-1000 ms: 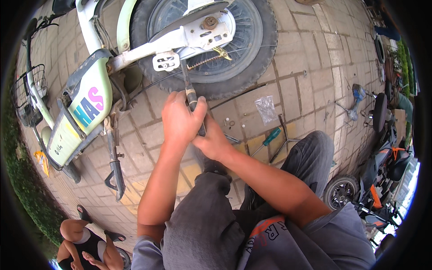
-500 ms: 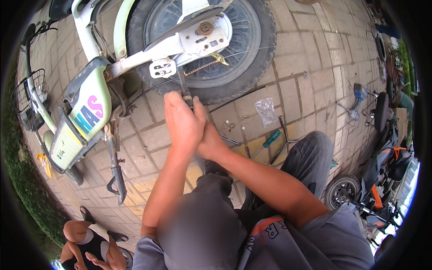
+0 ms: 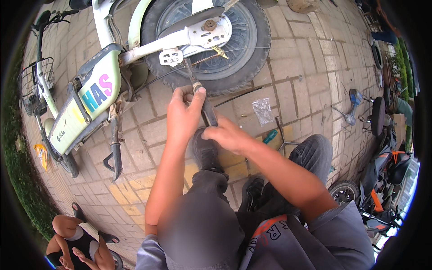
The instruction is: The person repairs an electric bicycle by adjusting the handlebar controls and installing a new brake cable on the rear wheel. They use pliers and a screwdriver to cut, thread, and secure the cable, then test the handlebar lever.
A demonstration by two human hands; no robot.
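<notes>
A long dark wrench [image 3: 208, 109] with a worn collar below its head is held between both hands, its upper end close to a white footrest. My left hand [image 3: 186, 110] pinches the wrench near the collar, thumb on top. At the handle's lower end, my right hand [image 3: 228, 137] is closed around it. Just beyond the wrench lies the rear wheel [image 3: 243, 76] of a pale green two-wheeler [image 3: 85, 94] on its side. A white swingarm [image 3: 155, 50], a gold lever [image 3: 220, 51] and a spring-wrapped rod show across the wheel.
On the paving right of my hands lie a clear plastic bag [image 3: 262, 111], a green-handled screwdriver [image 3: 271, 136] and a dark multi-armed tool [image 3: 284, 137]. Another person [image 3: 78, 245] sits at the lower left. Parked scooters [image 3: 382, 175] line the right side; a basket [image 3: 36, 85] is at the left.
My hands were clasped together over the wrench; now they are apart, the left near its collar and the right at its lower end. More of the wrench shows. The view has shifted slightly.
</notes>
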